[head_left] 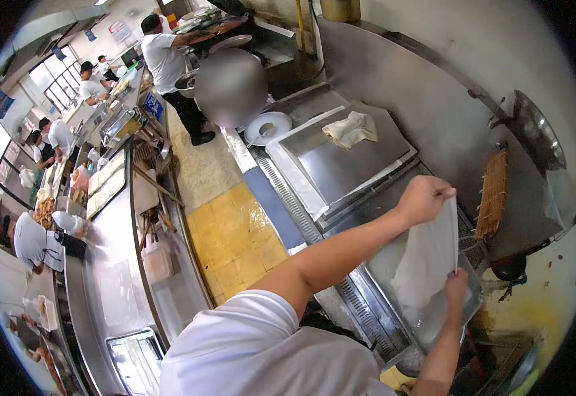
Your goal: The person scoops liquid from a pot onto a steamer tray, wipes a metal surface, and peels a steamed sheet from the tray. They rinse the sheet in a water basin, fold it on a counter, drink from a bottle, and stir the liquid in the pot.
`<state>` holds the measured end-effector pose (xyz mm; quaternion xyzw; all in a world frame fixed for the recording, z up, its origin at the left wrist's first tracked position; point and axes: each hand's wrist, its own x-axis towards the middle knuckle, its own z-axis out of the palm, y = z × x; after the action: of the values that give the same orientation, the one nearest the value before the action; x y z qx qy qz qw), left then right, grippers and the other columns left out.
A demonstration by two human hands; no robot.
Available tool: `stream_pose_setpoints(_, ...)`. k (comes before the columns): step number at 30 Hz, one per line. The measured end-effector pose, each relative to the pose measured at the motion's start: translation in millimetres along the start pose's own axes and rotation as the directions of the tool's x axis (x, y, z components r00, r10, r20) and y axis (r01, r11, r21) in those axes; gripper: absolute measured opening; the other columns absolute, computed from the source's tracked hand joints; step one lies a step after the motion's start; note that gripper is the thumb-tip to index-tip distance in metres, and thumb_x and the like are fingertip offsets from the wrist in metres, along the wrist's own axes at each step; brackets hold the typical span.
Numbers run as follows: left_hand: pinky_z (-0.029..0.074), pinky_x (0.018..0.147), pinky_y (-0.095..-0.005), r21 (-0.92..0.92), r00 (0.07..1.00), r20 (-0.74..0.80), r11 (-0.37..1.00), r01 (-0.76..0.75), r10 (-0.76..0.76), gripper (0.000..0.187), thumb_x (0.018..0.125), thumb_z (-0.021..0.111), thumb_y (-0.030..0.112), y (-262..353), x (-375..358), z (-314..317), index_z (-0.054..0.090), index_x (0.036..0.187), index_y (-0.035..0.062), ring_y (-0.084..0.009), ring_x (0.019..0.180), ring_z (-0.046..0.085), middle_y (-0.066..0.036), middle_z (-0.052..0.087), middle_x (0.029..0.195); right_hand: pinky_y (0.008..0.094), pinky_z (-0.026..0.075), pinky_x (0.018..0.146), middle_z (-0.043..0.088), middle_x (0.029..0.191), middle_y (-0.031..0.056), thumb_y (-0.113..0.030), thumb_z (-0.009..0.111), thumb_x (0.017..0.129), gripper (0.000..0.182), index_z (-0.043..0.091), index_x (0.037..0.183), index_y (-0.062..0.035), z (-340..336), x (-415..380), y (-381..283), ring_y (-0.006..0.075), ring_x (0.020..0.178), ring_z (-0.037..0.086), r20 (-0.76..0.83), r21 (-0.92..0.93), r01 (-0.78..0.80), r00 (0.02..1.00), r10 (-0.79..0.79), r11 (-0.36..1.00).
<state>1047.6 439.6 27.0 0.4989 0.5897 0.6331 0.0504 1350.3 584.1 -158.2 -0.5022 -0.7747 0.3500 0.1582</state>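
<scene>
A thin, wet-looking white cloth (425, 261) hangs stretched between my two hands, partly see-through. My left hand (427, 198) is raised, its fingers pinched on the upper corner. Lower down and closer to me, my right hand (456, 284) is closed on the cloth's right edge. Beneath it lies a shallow metal tray (471, 305) with a wet, whitish inside, set into the steel counter. The cloth's lower end overlaps the tray in this view. Left of the tray, a flat steel lid (347, 162) carries a crumpled cream cloth (352, 129).
A bamboo mat (492, 195) and a wok (538, 129) hang by the wall. A round lid (268, 128) sits at the counter's far end. Behind it stands a person in white (164, 59). Across the yellow-tiled aisle (232, 231) runs a steel worktable (113, 270), with several people beyond.
</scene>
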Motion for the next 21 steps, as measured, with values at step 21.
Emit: stream_pose_setpoints(21, 0.057, 0.086, -0.0397, 0.139, 0.922, 0.386, 0.99, -0.02, -0.035, 0.022, 0.081, 0.071, 0.01, -2, -66, 67, 0.08, 0.1, 0.011, -0.0333, 0.093, 0.072, -0.015, 0.075, 0.1, 0.0324, 0.05, 0.093, 0.071, 0.11, 0.0087, 0.008, 0.053, 0.086, 0.028, 0.069, 0.108, 0.0017, 2, -3, -104, 0.0178, 0.102, 0.063, -0.016, 0.451, 0.225, 0.969, -0.245, 0.863)
